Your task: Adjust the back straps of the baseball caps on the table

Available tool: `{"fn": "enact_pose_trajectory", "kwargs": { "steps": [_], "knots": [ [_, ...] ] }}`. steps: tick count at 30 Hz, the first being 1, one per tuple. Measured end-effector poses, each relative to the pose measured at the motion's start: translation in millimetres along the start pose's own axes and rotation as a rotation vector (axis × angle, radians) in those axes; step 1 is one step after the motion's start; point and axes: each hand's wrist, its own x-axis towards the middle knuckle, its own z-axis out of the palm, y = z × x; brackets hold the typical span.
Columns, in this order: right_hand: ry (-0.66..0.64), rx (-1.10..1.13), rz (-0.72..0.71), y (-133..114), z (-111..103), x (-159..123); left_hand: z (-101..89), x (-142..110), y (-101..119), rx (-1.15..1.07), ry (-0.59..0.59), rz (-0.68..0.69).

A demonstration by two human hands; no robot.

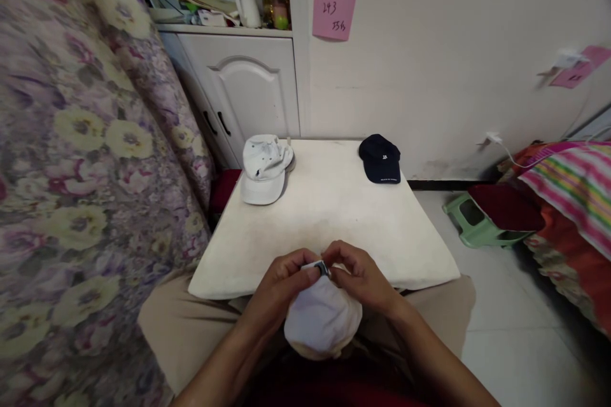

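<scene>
A pale, whitish cap (322, 318) is held low in front of me, over my lap at the table's near edge. My left hand (293, 276) is closed on its far edge, thumb on top beside a small dark-and-white tag or strap end (321, 266). At the right of that same edge, my right hand (356, 273) pinches the cap with bent fingers; the fingertips are partly hidden. On the white-covered table (329, 203), a light grey-white cap (265, 168) lies at the back left. A navy cap (380, 159) with small white lettering lies at the back right.
A floral curtain (81, 203) hangs close on the left. Behind the table stand a white cabinet (248, 82), with a white bottle (247, 0) on its shelf, and a wall with a pink note (334, 7). A green stool (470, 222) stands at the right beside a bed (577, 197).
</scene>
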Motion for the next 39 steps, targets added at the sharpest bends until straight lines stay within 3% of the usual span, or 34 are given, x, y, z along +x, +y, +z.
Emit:
{"fn": "enact_pose_trajectory", "kwargs": {
  "steps": [9, 17, 25, 29, 35, 37, 39],
  "knots": [
    [-0.201, -0.013, 0.005, 5.4, -14.3, 0.6, -6.5, -0.2, -1.3, -0.059, -0.002, 0.035],
    [-0.221, 0.103, 0.119, 15.3, -12.1, 0.0, -5.1, -0.8, -0.2, -0.056, 0.009, 0.042],
    [-0.324, 0.191, 0.184, 13.9, -13.8, -0.6, -6.5, 0.8, -1.0, -0.025, 0.022, 0.036],
    [-0.148, 0.221, 0.166, 21.7, -12.4, 2.1, -5.6, 0.2, 0.1, -0.045, 0.031, 0.037],
    [0.340, 0.239, 0.136, 44.2, -18.9, 11.3, -1.6, -1.2, 3.2, -0.099, 0.073, 0.067],
    [0.382, 0.342, 0.174, 51.0, -22.8, 9.8, -1.3, -0.4, 4.6, -0.145, 0.111, 0.102],
    [0.282, 0.452, 0.227, 57.2, -25.4, 5.0, -2.4, 1.7, 6.6, -0.214, 0.157, 0.154]
  ]
}}
